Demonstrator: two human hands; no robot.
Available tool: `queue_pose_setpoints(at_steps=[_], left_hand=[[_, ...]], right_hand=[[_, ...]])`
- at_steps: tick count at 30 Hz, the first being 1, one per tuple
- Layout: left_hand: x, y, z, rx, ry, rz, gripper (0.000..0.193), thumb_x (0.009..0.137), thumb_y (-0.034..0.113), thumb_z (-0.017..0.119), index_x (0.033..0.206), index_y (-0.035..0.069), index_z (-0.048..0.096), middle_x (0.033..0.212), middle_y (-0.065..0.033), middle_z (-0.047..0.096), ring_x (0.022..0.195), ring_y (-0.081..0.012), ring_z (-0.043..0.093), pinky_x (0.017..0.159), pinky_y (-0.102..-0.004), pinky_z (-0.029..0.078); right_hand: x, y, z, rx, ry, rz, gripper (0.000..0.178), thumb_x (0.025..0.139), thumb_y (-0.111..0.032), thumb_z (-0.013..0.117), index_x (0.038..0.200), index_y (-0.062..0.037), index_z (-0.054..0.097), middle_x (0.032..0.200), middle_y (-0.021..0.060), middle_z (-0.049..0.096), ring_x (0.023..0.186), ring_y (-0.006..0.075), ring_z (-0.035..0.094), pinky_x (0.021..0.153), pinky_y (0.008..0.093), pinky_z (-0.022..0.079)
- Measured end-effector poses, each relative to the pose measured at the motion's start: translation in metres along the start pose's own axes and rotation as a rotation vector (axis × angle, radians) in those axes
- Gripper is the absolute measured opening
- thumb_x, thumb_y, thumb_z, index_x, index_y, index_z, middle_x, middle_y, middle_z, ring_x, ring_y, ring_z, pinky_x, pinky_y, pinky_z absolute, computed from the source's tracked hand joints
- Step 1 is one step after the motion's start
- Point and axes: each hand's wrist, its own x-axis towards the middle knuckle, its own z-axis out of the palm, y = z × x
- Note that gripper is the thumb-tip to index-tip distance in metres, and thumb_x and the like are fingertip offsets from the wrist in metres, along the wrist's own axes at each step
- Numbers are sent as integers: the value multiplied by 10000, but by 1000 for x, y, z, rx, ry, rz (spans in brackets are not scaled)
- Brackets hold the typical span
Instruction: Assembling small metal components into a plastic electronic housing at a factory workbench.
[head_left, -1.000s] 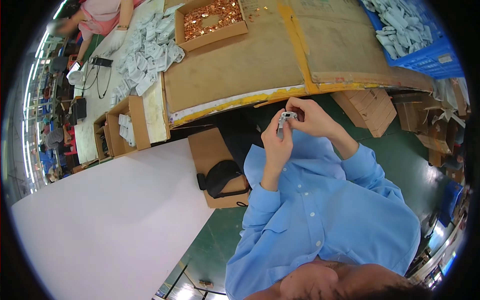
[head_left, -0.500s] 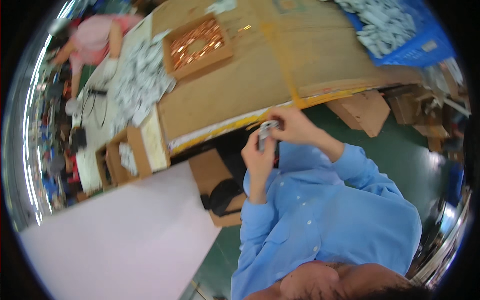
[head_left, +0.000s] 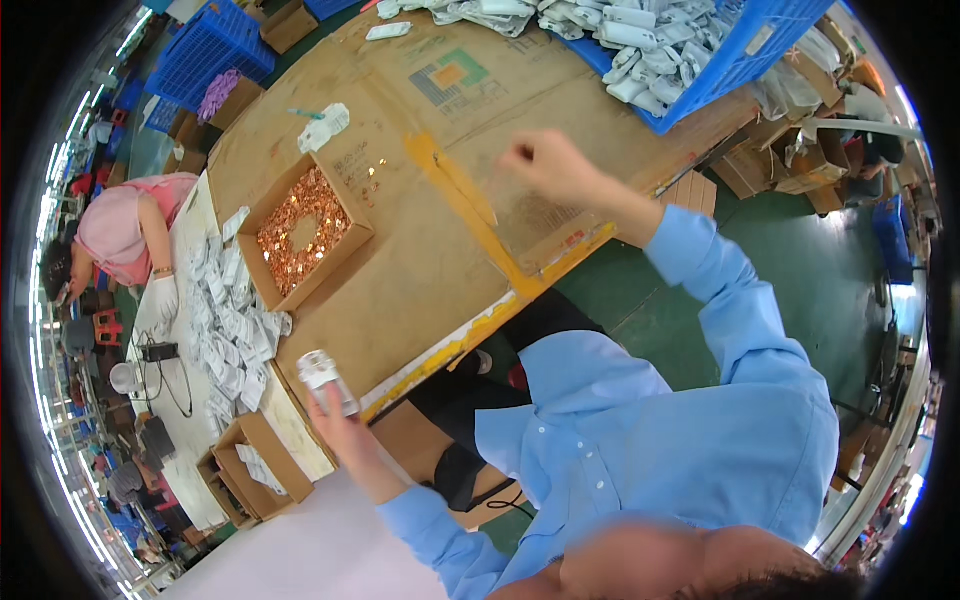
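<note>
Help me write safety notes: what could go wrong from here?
The left hand holds a white plastic housing near the yellow-taped table edge, so it might drop if the grip slips. Loose copper-coloured pieces outside the cardboard box could get brushed astray. The heaped blue crate might shed white housings if bumped.

Heaped white casings [head_left: 228,335] and copper-coloured bits [head_left: 283,262] show a factory workshop.
</note>
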Motion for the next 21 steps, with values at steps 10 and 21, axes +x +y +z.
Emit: queue_pose_setpoints(at_steps=[10,21], left_hand=[[151,78,-88,168,251,50,330,916,208,646,1213,85,568,1003,18,609,724,-62,502,526,-210,333],[208,74,-101,383,382,79,363,837,221,700,1177,125,617,993,7,663,731,-103,586,558,-269,421]], right_hand=[[166,73,-84,-655,181,-16,313,879,-395,621,843,-84,608,768,108,660,755,320,642,641,450,489],[218,133,-80,-1144,136,78,305,916,-278,508,1156,-91,514,959,219,677,881,428,660,715,551,526]])
